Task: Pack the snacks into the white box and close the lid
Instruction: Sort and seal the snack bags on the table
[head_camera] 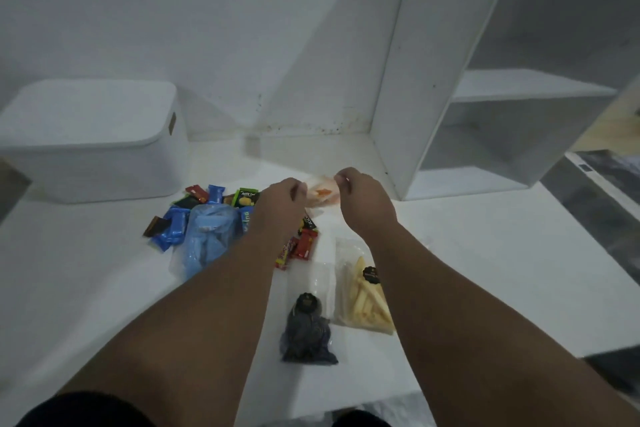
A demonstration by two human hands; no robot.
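Storage box (93, 139): white, lid on
Worktop (485, 253): white
Wafer packets (173, 227): blue
Stick-snack bag (367, 302): clear, pale yellow
Dark-snack bag (308, 333): navy-black

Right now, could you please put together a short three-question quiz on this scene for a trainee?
1. True or false: the white box has its lid on.
2. What do the fingers of the left hand and right hand pinch? A) the clear bag of orange snacks; B) the blue plastic bag; C) the dark snack bag.
3. Fill in: the white box stands on the person's ___ side.
Key: 1 true; 2 A; 3 left.
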